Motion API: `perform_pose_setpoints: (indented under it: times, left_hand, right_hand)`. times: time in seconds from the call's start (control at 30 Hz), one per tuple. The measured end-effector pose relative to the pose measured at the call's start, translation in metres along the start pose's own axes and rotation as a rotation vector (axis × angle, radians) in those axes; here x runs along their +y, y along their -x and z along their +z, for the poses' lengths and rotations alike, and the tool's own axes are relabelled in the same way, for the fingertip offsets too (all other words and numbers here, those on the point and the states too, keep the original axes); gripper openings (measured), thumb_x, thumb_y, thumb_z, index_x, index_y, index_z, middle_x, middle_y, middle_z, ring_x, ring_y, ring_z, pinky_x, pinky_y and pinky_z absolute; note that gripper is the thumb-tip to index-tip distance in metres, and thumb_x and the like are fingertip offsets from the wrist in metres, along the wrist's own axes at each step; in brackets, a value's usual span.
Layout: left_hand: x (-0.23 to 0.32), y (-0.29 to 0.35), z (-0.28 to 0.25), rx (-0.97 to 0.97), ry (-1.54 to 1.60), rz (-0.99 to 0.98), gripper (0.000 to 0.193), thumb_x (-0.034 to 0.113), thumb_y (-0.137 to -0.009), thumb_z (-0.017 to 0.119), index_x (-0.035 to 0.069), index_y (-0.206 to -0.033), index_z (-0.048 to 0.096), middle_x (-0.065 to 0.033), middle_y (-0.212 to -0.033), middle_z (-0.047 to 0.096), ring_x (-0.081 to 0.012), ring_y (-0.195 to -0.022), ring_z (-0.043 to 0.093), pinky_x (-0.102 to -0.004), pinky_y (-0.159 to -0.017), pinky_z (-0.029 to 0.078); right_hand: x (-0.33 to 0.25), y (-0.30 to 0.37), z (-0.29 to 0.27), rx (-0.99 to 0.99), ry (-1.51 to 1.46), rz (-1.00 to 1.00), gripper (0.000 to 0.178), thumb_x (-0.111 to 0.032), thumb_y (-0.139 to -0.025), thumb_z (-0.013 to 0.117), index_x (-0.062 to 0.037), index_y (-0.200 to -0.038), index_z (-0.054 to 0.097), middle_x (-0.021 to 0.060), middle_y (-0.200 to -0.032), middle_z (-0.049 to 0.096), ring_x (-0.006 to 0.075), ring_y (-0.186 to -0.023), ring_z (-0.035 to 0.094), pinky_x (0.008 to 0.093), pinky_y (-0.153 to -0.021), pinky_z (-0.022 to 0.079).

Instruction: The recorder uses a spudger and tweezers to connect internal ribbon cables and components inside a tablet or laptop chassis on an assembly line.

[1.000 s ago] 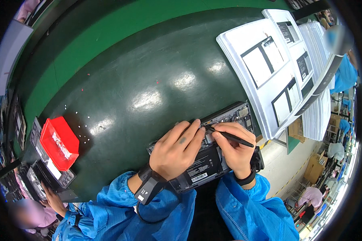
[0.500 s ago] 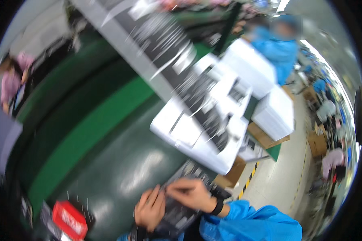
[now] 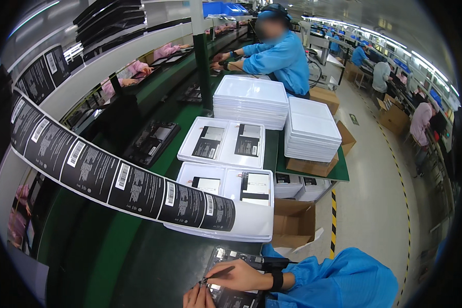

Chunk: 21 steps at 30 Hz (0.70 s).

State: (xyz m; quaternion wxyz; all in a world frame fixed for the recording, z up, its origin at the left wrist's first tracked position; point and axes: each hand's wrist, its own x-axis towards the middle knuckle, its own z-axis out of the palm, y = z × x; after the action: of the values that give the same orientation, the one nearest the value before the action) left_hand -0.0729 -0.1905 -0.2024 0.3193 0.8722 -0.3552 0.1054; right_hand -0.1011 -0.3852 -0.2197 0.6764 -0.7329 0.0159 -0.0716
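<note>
My right hand (image 3: 239, 277), with a dark band at the wrist, pinches a slim dark tool (image 3: 222, 272) that looks like tweezers. Its tip meets the fingertips of my left hand (image 3: 197, 296). Those fingers are pressed together at the lower edge, and whatever small piece lies between them is hidden. Beneath both hands lies an opened electronic device (image 3: 237, 299) with its circuit boards bare. A dark cylindrical object (image 3: 275, 263) rests at its far right corner, by my blue sleeve.
A long strip of black labels (image 3: 115, 177) curves across from the left. Its end overlaps a white tray (image 3: 266, 192) holding flat battery packs. Another such tray (image 3: 186, 149) and white tray stacks (image 3: 313, 131) stand beyond. An open carton (image 3: 294, 220) sits right. A co-worker (image 3: 282, 59) works behind.
The view has swung up and left, so the label strip now shows sharply and the red object at lower left is out of sight. Both hands stay together over the device, lower in view.
</note>
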Motion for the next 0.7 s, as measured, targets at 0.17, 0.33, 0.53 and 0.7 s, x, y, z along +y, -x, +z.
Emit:
perform_pose_setpoints:
  times: [0.17,0.33,0.53,0.7]
  left_hand:
    - [-0.006,0.006,0.002,0.004,-0.016,0.016,0.017,0.001,-0.089,0.071,-0.003,-0.106,0.075,-0.0205,-0.107,0.074,-0.0392,-0.093,0.069,-0.0441,-0.085,0.057]
    - [-0.011,0.012,0.004,0.029,0.002,-0.024,0.016,0.002,-0.089,0.072,-0.002,-0.104,0.075,-0.0194,-0.107,0.074,-0.0386,-0.093,0.069,-0.0443,-0.085,0.057]
    - [-0.025,0.018,0.019,-0.024,0.023,-0.082,0.015,0.004,-0.088,0.072,0.0,-0.103,0.074,-0.0186,-0.105,0.074,-0.0382,-0.094,0.069,-0.0442,-0.086,0.056]
    - [-0.023,0.019,0.025,-0.016,0.07,-0.104,0.016,0.007,-0.088,0.073,0.001,-0.103,0.073,-0.0184,-0.107,0.073,-0.0382,-0.096,0.069,-0.0442,-0.087,0.055]
  right_hand:
    - [-0.028,-0.004,-0.027,-0.026,-0.123,0.029,0.021,-0.007,-0.095,0.074,0.0032,-0.113,0.074,0.0108,-0.107,0.074,0.0155,-0.094,0.069,0.0274,-0.081,0.056]
    - [-0.029,-0.003,-0.036,0.072,-0.291,0.03,0.019,-0.013,-0.098,0.072,0.0007,-0.112,0.073,0.0037,-0.095,0.072,0.0051,-0.07,0.06,0.0198,-0.058,0.046]
    - [-0.035,-0.001,-0.06,0.081,-0.333,-0.121,0.011,0.0,-0.102,0.06,0.006,-0.108,0.066,0.0123,-0.103,0.067,0.0135,-0.081,0.066,0.026,-0.071,0.054]
    - [-0.099,-0.015,-0.131,0.182,0.051,-0.448,0.012,-0.001,-0.092,0.061,0.0017,-0.099,0.071,0.0106,-0.099,0.071,0.0213,-0.095,0.062,0.0354,-0.089,0.049]
